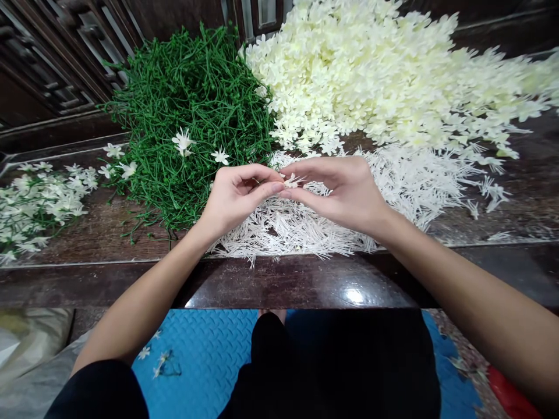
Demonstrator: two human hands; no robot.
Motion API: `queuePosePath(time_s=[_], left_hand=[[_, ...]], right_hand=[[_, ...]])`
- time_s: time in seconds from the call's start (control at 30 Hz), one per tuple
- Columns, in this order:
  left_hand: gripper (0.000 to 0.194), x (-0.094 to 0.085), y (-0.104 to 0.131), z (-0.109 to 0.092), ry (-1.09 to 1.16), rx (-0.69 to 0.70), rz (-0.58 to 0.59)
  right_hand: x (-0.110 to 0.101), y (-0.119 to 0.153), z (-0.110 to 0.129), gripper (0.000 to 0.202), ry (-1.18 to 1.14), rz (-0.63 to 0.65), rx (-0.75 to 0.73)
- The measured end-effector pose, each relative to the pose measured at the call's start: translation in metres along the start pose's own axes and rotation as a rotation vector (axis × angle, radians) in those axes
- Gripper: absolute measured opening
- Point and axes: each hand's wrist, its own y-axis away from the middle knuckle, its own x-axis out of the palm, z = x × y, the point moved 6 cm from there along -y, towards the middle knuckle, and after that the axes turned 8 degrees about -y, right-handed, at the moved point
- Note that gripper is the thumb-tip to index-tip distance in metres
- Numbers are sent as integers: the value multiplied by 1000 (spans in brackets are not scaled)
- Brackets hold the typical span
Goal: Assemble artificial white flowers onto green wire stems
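My left hand [238, 195] and my right hand [345, 189] meet at the fingertips above the white pile. Between them is a small white artificial flower [292, 181], its thin white strands poking out toward the right. Thumb and fingers of both hands are pinched together on it; the fingertips hide part of it. Right below lies a heap of white artificial stamens [279, 227]. Behind the left hand spreads a mound of green plastic stems [187, 93], with a few white flowers [183, 141] on top. A large heap of cream-white petals [371, 75] rises behind the right hand.
Assembled white flowers on green stems [48, 201] lie at the far left of the dark wooden bench [297, 282]. Its carved back stands behind the piles. On the blue mat [205, 355] below are a few dropped flowers [162, 362]. A red object [509, 387] shows at lower right.
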Motion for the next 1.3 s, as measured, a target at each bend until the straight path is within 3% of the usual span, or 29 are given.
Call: queuePosePath(time_s=[0.2,0.4,0.5,0.57,0.73,0.93,1.1,1.3], left_hand=[[12,4,0,-1,-63,48,38],[6,6,1,-3,-93,52,75],[7,6,1,-3,-122,45,76],[6,6,1,-3,-145,44,77],[7,9,3,-9,-244,104,87],[8,10,4,-15,-321,185,80],[10,8,3,-13,-335,170,73],[9,9,4,-7,-297,141,69]], right_hand=[[0,0,0,22,-85,-10,27],[-2,0,0,5,-120,-50,91],[-4,0,-1,5,-162,-59,140],[-3,-1,-3,10,-203,-31,175],[4,-2,-9,50,-250,90,223],[0,-3,-10,23,-307,23,259],[-5,-4,-11,22,-330,54,326],[-10,-5,-13,21,-322,1,287]])
